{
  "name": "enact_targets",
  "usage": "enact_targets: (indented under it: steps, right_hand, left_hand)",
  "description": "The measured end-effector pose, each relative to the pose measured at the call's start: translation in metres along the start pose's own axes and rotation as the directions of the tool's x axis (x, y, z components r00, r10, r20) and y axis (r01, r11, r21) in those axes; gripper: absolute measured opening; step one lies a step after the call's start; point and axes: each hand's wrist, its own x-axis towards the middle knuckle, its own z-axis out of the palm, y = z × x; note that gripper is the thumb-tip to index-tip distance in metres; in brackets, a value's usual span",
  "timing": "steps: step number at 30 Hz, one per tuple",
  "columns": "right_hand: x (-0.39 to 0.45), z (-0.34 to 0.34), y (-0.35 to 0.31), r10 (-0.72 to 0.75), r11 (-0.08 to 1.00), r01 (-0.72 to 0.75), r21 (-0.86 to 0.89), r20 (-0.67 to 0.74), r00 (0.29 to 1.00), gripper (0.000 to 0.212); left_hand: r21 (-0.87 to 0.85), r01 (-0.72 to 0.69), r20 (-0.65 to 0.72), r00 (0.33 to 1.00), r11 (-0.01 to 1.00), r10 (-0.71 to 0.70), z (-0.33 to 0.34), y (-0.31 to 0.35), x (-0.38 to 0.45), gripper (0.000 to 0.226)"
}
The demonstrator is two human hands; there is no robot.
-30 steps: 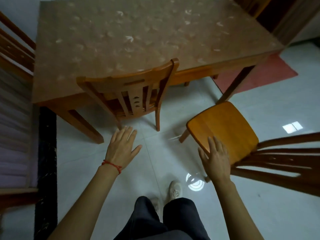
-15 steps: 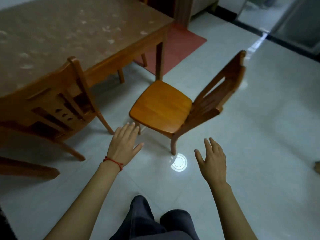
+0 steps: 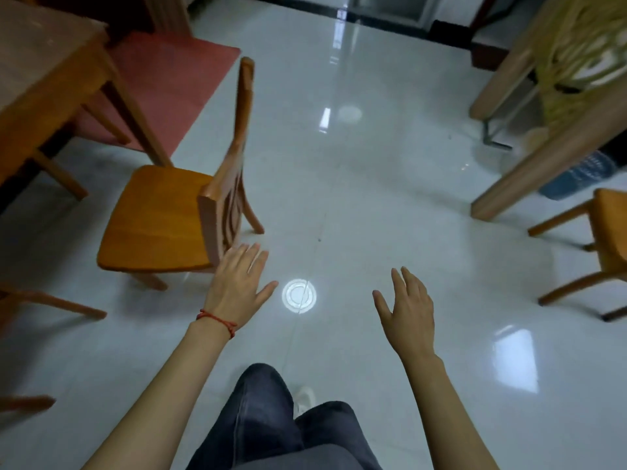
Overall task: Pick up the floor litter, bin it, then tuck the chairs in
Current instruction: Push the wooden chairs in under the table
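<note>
A wooden chair (image 3: 159, 215) stands out from the brown table (image 3: 44, 72) at the left, its backrest toward the open floor. My left hand (image 3: 237, 286), with a red string at the wrist, hovers open just beside the lower end of that backrest, holding nothing. My right hand (image 3: 407, 310) is open over the bare white floor, fingers spread. A second wooden chair (image 3: 607, 239) is partly in view at the right edge. I see no litter on the floor.
A red mat (image 3: 163, 83) lies under the table's far side. A light wooden table (image 3: 543, 113) stands at the upper right with a blue bucket (image 3: 576, 174) under it. Another chair's legs (image 3: 40, 303) show at the left edge. Shiny white tiles fill the middle.
The view has swung right: the table and tucked-in chair have slid off to the left, and the right-hand table and chair have come into view. Both hands stay open and empty.
</note>
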Motion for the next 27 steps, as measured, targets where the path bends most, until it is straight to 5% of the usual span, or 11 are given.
enact_targets:
  steps: [13, 27]
  right_hand:
    - [0.149, -0.021, 0.044, 0.047, 0.999, -0.046, 0.017, -0.076, 0.996, 0.053]
    - [0.362, -0.044, 0.009, -0.175, 0.984, 0.175, -0.022, 0.026, 0.984, 0.054]
  left_hand:
    - [0.014, -0.016, 0.123, 0.992, 1.0, 0.014, 0.013, 0.023, 0.173, 0.084]
    - [0.016, 0.178, 0.143, 0.974, 0.984, -0.178, -0.007, 0.001, 0.331, 0.084]
